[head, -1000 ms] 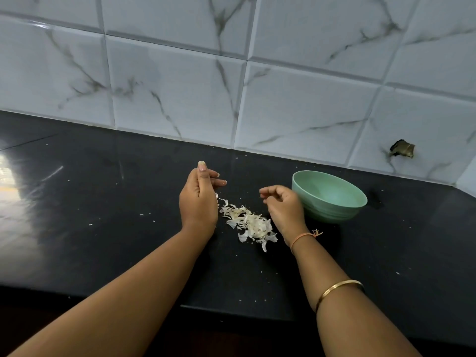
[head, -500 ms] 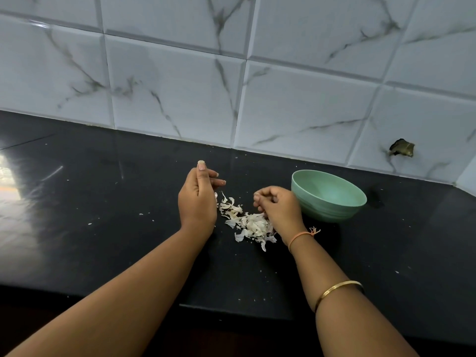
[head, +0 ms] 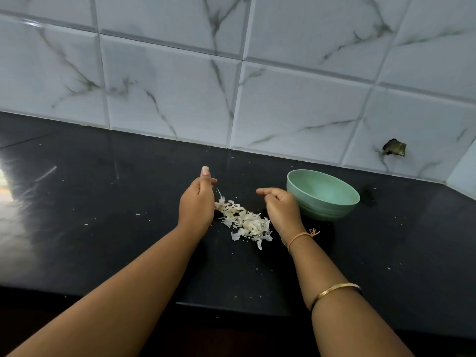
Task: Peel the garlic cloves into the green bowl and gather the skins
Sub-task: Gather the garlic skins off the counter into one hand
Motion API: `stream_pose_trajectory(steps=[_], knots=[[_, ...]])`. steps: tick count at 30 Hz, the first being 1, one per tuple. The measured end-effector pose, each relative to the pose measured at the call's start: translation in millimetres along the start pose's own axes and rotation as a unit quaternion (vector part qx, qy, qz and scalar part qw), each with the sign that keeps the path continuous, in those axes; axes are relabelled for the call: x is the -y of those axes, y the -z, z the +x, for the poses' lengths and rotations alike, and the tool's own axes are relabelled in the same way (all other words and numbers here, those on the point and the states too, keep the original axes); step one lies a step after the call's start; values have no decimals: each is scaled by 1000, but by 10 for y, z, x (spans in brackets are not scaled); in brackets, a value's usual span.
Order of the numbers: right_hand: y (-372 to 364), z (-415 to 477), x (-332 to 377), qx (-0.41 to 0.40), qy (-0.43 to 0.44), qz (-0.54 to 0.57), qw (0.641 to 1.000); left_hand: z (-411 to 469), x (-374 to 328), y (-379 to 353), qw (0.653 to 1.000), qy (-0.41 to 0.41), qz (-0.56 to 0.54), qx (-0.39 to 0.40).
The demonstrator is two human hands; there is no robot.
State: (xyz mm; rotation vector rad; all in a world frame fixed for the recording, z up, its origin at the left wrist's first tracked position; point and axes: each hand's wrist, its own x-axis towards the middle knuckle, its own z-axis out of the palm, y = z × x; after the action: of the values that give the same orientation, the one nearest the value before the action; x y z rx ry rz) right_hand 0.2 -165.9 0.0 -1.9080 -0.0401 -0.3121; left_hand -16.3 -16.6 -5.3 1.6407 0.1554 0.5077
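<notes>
On the black counter (head: pixel 103 240), a loose heap of pale garlic skins (head: pixel 244 222) lies between the two hands, running from far left to near right. The left hand (head: pixel 197 204) stands on its little-finger edge at the left of the heap, thumb pointing up and palm facing the skins. Its fingers are mostly hidden behind the back of the hand, but they look fairly straight and grip nothing; the far end of the heap touches the palm side. The right hand (head: pixel 282 210) is at the right of the heap with its fingers loosely curled, the forefinger reaching left over the skins, and it holds nothing. An orange thread (head: pixel 300 237) is tied at its wrist and a gold bangle (head: pixel 334 292) sits further up the forearm.

The green bowl (head: pixel 322 202) stands upright just right of the right hand, near the marbled wall tiles (head: pixel 167 86). Small white flecks are scattered over the counter.
</notes>
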Motion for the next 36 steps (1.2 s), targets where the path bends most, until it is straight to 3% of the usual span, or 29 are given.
stream_pose_trajectory(steps=[3,6,10,12,16,19,22,26,29,31,36], knots=[[-42,-53,-29,70,11,-82,994,20,49,-24,999,5,-10,51],[-70,-86,-15,104,28,-23,994,10,49,-34,997,1,-60,40],[-36,-42,5,3,23,95,995,-28,14,-5,996,-39,-80,-30],[-47,-12,-7,6,13,37,999,-42,-11,22,996,-34,-65,-57],[-133,-9,-5,160,10,-116,980,22,14,38,999,23,-38,-26],[-131,-20,46,197,11,-20,980,74,46,15,996,34,-67,38],[-149,32,88,164,13,64,984,83,48,11,993,27,-112,10],[-319,82,88,176,52,-113,977,116,60,9,989,20,-142,-47],[-462,78,113,230,139,-303,914,159,71,22,986,42,-159,-35],[-467,63,166,249,161,-310,903,176,81,26,986,44,-160,-17],[-332,41,161,255,114,-229,932,187,127,12,991,32,-124,34]])
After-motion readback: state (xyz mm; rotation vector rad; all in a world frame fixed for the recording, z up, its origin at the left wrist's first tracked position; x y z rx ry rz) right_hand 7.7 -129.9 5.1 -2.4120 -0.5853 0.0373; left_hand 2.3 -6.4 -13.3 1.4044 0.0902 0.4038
